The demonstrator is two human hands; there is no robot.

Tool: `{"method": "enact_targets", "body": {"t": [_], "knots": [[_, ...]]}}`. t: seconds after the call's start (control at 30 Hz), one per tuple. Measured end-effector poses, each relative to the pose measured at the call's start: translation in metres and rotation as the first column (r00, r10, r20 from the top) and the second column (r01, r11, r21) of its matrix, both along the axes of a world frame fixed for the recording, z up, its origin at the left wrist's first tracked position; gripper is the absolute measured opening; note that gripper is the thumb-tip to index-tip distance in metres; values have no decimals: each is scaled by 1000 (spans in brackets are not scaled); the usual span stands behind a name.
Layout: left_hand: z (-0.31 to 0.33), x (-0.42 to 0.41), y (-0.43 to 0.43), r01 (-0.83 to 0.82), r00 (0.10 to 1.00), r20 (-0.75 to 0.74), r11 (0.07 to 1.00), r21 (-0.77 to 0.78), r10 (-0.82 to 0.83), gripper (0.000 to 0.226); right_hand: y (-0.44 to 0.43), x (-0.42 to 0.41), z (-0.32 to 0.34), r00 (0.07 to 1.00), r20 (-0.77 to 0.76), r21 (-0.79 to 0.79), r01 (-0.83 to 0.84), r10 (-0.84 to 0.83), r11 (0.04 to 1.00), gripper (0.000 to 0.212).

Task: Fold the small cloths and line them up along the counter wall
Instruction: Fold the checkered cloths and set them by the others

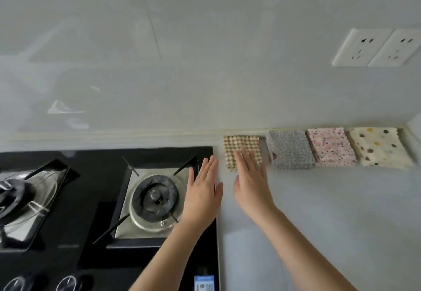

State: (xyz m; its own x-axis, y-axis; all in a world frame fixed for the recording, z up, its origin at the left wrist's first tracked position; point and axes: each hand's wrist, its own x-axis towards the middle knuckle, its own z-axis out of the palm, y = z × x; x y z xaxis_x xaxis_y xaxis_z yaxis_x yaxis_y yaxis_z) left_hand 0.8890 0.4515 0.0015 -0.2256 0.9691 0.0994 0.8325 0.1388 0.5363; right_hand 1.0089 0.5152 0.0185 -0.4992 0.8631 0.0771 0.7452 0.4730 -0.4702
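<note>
Hovering flat with straight fingers, both hands hold nothing. The left hand (202, 190) is over the right edge of the black glass gas hob (86, 256). The right hand (250, 176) has its fingertips over the beige checked folded cloth (241, 144); contact unclear. That cloth sits at the pale glossy wall (205, 62), leftmost in a row with the grey dotted cloth (290, 149), pink speckled cloth (331, 146) and cream big-dot cloth (380, 146). Risk: a dragging fingertip could skew it or open its fold. Light grey counter (319, 211), double white socket (376, 47) above.

- No text, brand or number can be read.
- A blue label (204, 283) at the front edge of the hob (91, 256) carries print too blurred to read.
</note>
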Motion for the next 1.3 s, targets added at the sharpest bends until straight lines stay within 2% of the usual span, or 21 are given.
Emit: {"method": "enact_targets", "body": {"t": [0.1,0.23,0.33,0.5,0.67,0.9,1.07,1.3], "knots": [[16,-37,-87,-61,997,49,994,90,57,49,-79,-18,14,979,-203,-99,-26,5,995,60],[44,-91,-208,-130,988,106,977,167,113,40,-187,-56,29,944,-330,-93,-56,22,994,54],[58,-127,-292,-199,975,130,968,152,180,37,-260,-92,38,935,-352,-131,-82,31,988,56],[66,-182,-380,-326,933,199,938,119,299,36,-330,-152,53,953,-282,-136,-157,113,978,58],[69,-229,-417,-392,904,250,907,156,348,32,-354,-203,66,959,-233,-152,-197,159,968,58],[66,-323,-432,-402,902,218,909,110,372,31,-353,-290,51,952,-220,-195,-256,212,947,55],[56,-419,-436,-468,871,211,880,79,444,29,-344,-396,39,924,-218,-214,-358,313,909,54],[42,-541,-471,-581,807,161,813,41,569,25,-362,-554,39,861,-204,-318,-508,466,800,46]]}}
